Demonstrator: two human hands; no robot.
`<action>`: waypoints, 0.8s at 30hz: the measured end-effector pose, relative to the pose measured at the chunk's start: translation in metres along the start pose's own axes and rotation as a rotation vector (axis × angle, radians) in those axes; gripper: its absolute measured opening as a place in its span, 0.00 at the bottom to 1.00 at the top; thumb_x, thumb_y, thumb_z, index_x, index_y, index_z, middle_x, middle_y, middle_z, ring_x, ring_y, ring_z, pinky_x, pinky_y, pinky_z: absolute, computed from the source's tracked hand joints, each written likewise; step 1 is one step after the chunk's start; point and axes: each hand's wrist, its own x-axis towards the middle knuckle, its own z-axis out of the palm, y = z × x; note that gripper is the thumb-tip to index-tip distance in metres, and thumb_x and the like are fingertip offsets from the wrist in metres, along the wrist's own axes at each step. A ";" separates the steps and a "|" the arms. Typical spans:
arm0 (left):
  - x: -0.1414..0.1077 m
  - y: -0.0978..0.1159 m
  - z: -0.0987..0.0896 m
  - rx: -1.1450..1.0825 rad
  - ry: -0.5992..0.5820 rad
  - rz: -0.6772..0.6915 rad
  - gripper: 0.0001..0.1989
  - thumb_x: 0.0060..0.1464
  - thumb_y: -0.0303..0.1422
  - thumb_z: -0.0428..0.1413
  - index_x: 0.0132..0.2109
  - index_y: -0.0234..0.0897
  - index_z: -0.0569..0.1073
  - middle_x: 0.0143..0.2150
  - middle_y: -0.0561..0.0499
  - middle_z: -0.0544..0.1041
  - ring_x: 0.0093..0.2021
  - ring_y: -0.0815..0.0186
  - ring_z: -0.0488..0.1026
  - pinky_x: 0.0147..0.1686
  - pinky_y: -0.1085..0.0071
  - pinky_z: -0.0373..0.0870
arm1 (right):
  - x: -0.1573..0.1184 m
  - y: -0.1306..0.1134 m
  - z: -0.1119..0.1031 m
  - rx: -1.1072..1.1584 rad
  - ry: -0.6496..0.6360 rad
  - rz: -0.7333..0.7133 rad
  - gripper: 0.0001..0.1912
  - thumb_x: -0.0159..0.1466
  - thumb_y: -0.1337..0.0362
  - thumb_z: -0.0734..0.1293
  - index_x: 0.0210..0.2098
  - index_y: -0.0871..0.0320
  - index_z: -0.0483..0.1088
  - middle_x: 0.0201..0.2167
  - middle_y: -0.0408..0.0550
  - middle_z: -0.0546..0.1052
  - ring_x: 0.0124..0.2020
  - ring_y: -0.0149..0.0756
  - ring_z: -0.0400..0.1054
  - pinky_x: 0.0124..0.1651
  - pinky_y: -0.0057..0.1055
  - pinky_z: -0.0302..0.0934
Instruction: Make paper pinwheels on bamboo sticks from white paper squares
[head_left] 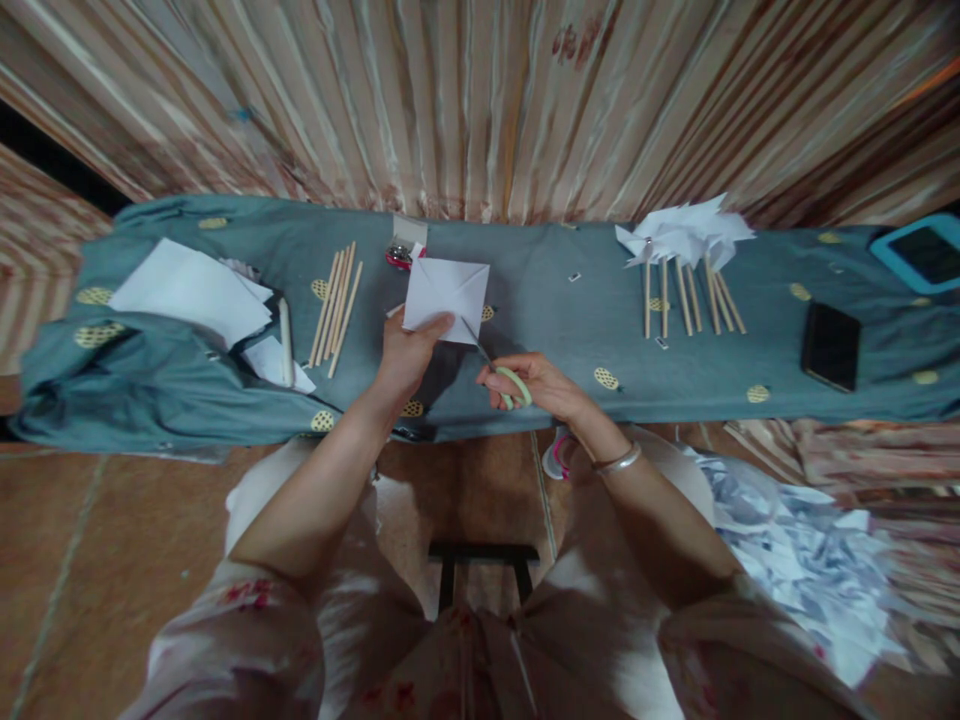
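My left hand pinches the paper square; my right hand closes around the scissors. Best keep the sheet taut.

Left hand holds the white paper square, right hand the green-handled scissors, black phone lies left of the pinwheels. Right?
Phone side is wrong: the head view shows the black phone right of the pinwheels. Left hand holding the white paper square, right hand the green-handled scissors: correct.
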 end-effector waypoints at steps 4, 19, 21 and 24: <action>-0.001 0.001 0.001 0.001 0.007 0.002 0.20 0.31 0.37 0.69 0.34 0.36 0.76 0.33 0.49 0.79 0.32 0.62 0.75 0.34 0.67 0.71 | 0.000 -0.001 0.001 0.014 0.010 0.014 0.29 0.48 0.39 0.73 0.31 0.60 0.73 0.19 0.41 0.73 0.20 0.25 0.65 0.23 0.22 0.56; -0.001 0.003 -0.001 -0.007 0.014 -0.013 0.19 0.31 0.37 0.69 0.34 0.35 0.76 0.33 0.49 0.80 0.33 0.62 0.76 0.35 0.68 0.72 | 0.001 -0.001 0.002 0.050 0.020 0.053 0.28 0.45 0.42 0.76 0.31 0.60 0.73 0.18 0.39 0.72 0.20 0.24 0.64 0.24 0.22 0.60; -0.001 0.002 -0.001 0.000 0.014 -0.014 0.20 0.31 0.37 0.69 0.34 0.35 0.76 0.33 0.49 0.80 0.33 0.61 0.76 0.35 0.67 0.72 | 0.002 -0.001 0.002 0.054 0.021 0.044 0.28 0.44 0.42 0.76 0.30 0.60 0.73 0.18 0.38 0.72 0.19 0.23 0.64 0.24 0.23 0.60; -0.001 0.002 -0.001 -0.001 0.010 -0.006 0.20 0.31 0.38 0.69 0.35 0.35 0.76 0.34 0.48 0.80 0.34 0.61 0.76 0.35 0.67 0.73 | 0.003 0.001 0.001 0.055 0.022 0.039 0.28 0.44 0.43 0.77 0.30 0.60 0.73 0.17 0.38 0.71 0.19 0.23 0.64 0.24 0.23 0.60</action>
